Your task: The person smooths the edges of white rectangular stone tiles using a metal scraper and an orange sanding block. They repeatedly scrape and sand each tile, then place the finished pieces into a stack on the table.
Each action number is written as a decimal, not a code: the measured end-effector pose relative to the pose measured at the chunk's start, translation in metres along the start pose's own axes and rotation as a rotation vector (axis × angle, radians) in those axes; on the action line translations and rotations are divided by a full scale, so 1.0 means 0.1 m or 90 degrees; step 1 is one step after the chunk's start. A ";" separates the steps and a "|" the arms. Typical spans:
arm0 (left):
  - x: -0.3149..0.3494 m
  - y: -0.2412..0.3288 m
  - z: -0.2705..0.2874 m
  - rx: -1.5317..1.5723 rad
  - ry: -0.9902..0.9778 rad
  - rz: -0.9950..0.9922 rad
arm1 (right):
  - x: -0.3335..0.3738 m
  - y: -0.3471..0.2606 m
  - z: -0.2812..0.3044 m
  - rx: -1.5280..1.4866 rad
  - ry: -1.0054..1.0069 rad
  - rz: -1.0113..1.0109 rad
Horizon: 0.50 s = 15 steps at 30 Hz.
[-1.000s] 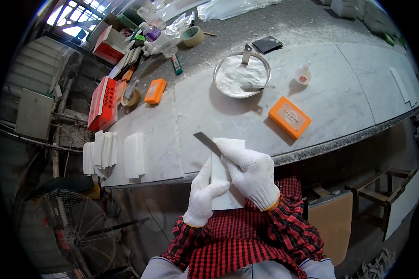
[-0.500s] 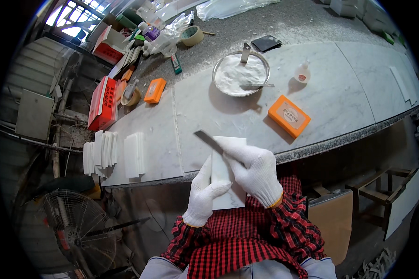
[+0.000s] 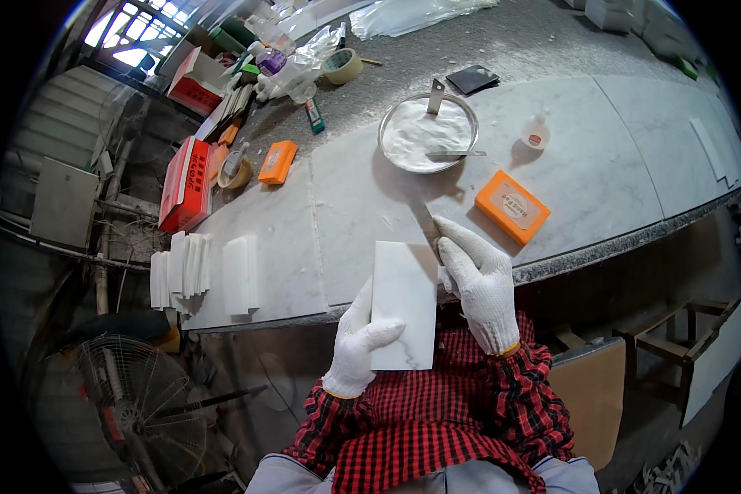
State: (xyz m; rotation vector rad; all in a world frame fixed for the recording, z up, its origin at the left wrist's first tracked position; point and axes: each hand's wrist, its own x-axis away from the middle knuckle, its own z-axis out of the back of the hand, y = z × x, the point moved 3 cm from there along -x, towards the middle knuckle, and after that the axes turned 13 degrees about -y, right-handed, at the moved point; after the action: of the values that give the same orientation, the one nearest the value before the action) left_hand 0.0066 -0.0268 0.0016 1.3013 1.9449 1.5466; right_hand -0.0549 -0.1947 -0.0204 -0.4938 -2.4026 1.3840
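Note:
My left hand (image 3: 356,352), in a white knitted glove, grips a white marble tile (image 3: 407,296) by its left edge, thumb across its face. Grey veins run over the tile's lower part. It is held up in front of my body, by the table's near edge. In my gloved right hand (image 3: 482,295) is a flat metal scraper (image 3: 425,222), its blade pointing up and away to the left. That hand is beside the tile's right edge; whether the scraper touches the tile there I cannot tell.
On the marble tabletop (image 3: 354,198) stand a metal bowl (image 3: 393,158) of white paste with two metal strips in it, a small bottle (image 3: 535,132) and an orange block (image 3: 512,207). White tile stacks (image 3: 240,276) stand at left, near a red box (image 3: 187,188). A fan (image 3: 140,416) is lower left.
My right hand has moved right with the scraper, off the tile's face to beside its right edge. The blade points more steeply away. My left hand keeps holding the tile.

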 end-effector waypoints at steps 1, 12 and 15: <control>0.01 0.00 -0.01 0.005 0.001 0.014 | 0.00 0.04 0.01 0.005 0.000 -0.007; 0.03 -0.08 0.09 0.044 -0.030 0.004 | 0.09 0.09 -0.08 0.235 -0.036 0.040; 0.03 -0.06 0.07 0.041 -0.025 0.003 | 0.08 0.16 -0.08 0.364 -0.015 0.144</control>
State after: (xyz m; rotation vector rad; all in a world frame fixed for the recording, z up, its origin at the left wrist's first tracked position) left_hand 0.0070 -0.0203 -0.0057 1.3528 1.9828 1.4610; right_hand -0.0563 -0.1772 -0.0292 -0.6008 -1.8748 2.0776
